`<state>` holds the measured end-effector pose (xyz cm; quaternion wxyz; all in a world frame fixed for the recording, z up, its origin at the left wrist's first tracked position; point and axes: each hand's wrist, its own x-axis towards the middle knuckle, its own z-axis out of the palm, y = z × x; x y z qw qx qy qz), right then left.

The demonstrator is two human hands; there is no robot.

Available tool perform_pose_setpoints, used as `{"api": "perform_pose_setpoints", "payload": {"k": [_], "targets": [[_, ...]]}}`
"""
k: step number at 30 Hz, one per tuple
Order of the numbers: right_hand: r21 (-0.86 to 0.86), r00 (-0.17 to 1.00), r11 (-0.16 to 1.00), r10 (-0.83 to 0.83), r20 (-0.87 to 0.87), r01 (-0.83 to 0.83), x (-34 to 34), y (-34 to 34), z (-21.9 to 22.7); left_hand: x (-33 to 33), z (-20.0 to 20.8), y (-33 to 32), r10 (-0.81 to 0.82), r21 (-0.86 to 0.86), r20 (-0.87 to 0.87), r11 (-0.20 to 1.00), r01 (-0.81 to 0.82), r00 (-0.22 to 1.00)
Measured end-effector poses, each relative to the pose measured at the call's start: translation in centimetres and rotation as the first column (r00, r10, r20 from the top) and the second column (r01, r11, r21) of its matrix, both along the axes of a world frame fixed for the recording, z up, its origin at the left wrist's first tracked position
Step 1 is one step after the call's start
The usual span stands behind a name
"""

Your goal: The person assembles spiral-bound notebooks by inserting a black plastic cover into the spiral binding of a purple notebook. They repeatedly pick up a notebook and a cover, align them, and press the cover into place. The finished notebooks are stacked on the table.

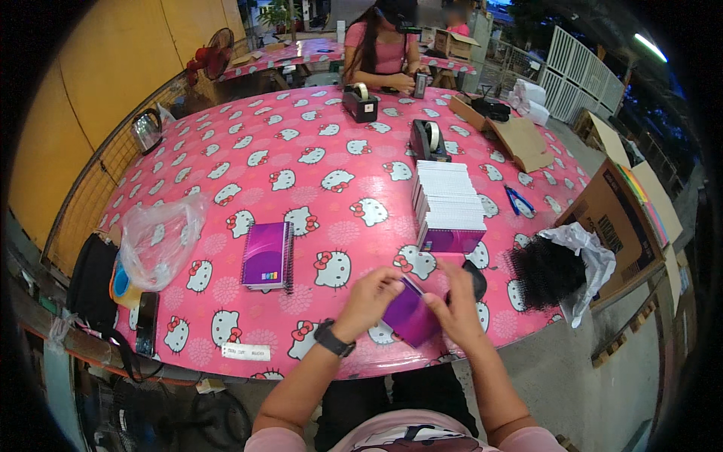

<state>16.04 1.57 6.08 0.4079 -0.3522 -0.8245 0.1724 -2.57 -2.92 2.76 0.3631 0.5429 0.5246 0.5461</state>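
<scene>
A pink cloth printed with white cat faces and red bows covers the wide bench (361, 177), its edge bowed by the lens. A yellow wall (94, 83) rises at left, with a red fan (215, 56) near it; a white slatted gate (580, 64) stands beyond the far right. Across the bench sits another person (380, 56), near a tape dispenser (361, 105).

At the near edge, the left hand (370, 300) pinches the upper corner of a tilted purple notebook (413, 320). The right hand (459, 309) lays its thumb on the opposite edge; its underside is hidden, so I cannot tell whether its fingers grip. Beyond that hand, a dark rounded object (476, 280) is partly covered. The bristly black pile (542, 271) at right is hard to make out piece by piece. The near person's legs are cut off by the lower edge.

The open cardboard box (606, 218) beside the bench has coloured sheets (644, 194) at its rim; its inside is out of sight. White wrapping (591, 252) lies against the black pile. A clear plastic bag (162, 241) lies crumpled at left, near a metal kettle (147, 132) whose contents do not show.
</scene>
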Motion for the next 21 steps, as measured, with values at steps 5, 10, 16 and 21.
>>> {"api": "perform_pose_setpoints", "payload": {"k": [5,10,16,21], "targets": [[-0.179,0.988,0.983,-0.073,-0.135,0.048,4.8,1.7,-1.5,-8.8,4.4,-3.5,0.414,0.120,0.438,0.853,-0.508,0.798],[-0.260,0.977,0.962,-0.132,-0.165,0.086,8.3,2.1,-2.6,-18.8,6.8,-6.2,0.649,0.195,0.240,0.696,-0.691,0.722],[-0.238,0.982,0.969,-0.099,-0.163,0.059,7.9,1.9,-2.8,-21.0,6.5,0.5,0.577,0.397,-0.787,0.743,-0.538,0.216],[-0.166,0.993,0.980,0.103,-0.052,-0.111,6.3,0.8,-2.7,-20.5,0.0,2.8,0.392,0.323,-0.908,0.881,-0.346,0.149]]}}
